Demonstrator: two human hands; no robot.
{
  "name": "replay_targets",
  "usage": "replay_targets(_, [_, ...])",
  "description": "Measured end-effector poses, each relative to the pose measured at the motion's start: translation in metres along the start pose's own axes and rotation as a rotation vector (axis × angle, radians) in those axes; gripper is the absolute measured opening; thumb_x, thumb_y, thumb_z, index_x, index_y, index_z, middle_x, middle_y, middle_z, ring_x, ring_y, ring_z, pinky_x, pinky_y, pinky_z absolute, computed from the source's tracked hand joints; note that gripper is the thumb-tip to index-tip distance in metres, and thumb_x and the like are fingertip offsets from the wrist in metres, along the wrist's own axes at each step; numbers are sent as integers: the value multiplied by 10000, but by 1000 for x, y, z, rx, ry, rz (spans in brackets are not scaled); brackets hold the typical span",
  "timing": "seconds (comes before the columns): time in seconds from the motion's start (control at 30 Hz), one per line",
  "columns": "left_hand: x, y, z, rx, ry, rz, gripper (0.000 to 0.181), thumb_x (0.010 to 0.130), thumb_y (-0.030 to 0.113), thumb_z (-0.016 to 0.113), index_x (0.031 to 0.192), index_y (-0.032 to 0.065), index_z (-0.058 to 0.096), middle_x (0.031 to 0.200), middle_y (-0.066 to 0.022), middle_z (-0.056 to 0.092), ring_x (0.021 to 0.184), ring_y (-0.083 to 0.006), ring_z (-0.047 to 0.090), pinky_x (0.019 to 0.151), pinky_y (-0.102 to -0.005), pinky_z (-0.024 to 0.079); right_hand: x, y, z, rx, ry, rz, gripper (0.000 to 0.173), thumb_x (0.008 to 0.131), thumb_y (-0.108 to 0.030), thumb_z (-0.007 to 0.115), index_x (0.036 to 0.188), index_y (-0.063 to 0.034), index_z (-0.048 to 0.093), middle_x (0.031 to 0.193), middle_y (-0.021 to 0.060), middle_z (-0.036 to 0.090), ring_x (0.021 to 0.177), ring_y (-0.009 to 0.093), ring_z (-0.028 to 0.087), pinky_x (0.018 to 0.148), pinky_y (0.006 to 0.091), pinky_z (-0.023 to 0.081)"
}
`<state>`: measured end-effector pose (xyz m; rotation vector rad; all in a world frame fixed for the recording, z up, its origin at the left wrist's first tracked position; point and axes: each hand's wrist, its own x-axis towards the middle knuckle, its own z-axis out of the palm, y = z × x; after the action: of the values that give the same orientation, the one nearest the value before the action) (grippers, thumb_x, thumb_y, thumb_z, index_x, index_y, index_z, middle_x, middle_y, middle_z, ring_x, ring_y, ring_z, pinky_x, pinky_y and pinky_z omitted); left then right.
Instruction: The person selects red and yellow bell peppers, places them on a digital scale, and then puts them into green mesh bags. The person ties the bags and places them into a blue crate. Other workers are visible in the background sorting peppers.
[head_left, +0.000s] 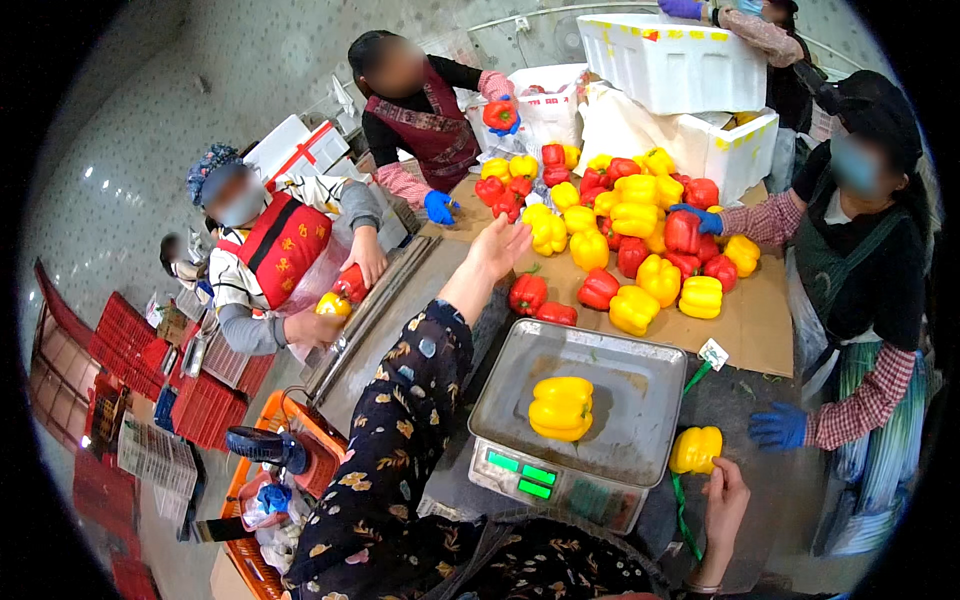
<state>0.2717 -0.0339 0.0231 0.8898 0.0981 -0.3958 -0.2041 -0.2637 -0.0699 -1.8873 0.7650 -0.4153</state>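
Observation:
My left hand (495, 247) reaches out over the table, palm turned up and fingers spread, at the near edge of the pepper pile. Nothing lies in it. Close by is a yellow bell pepper (545, 229). A single yellow bell pepper (561, 409) rests on the metal pan (600, 352) of a digital scale (559, 487) with lit green displays. To the right of the scale, another yellow bell pepper (696, 450) sits on the table. The fingertips of my right hand (724, 499) are at its lower edge, not closed round it.
Red and yellow bell peppers cover a cardboard sheet (750, 330). Co-workers stand around the table; one gloved hand (778, 427) rests at right, another (701, 217) on a red pepper. White foam boxes (675, 67) stand behind. A green ribbon (682, 510) trails beside the scale. An orange crate (251, 559) is lower left.

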Motion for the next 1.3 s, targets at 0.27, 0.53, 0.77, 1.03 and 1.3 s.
replay_targets(0.27, [94,17,-29,13,27,13,607,927,336,539,1390,65,255,1437,-190,257,1232,-322,412,948,-479,447,5,11,3,3,-3,-32,185,929,-105,509,1031,23,596,702,58,576,588,87,518,541,238,419])
replay_targets(0.53, [145,6,-8,164,43,19,797,782,495,684,1394,231,248,1432,-125,283,1261,-368,346,939,-642,363,12,35,4,-68,55,-54,159,900,-60,520,1010,22,601,707,111,592,577,141,538,540,288,432])
replay_targets(0.77, [136,-17,-8,179,306,83,649,759,483,714,1271,206,425,1276,-53,494,1156,-251,467,885,-463,459,12,27,-2,-69,100,9,160,907,-64,512,1004,34,593,752,127,600,646,141,532,600,295,443])
replay_targets(1.03, [72,-5,3,74,82,53,482,772,331,739,1162,177,501,1108,-13,570,948,-176,535,703,-306,480,12,30,-2,-68,135,15,198,922,-107,515,1046,25,596,782,88,602,662,118,509,616,278,438])
replay_targets(1.3, [-182,-41,83,736,-836,172,955,604,180,840,1404,127,320,1279,-112,461,1234,-235,425,1035,-360,356,11,-66,20,652,-51,-237,716,829,-186,651,1429,-94,271,1286,141,459,1170,275,510,888,339,477])
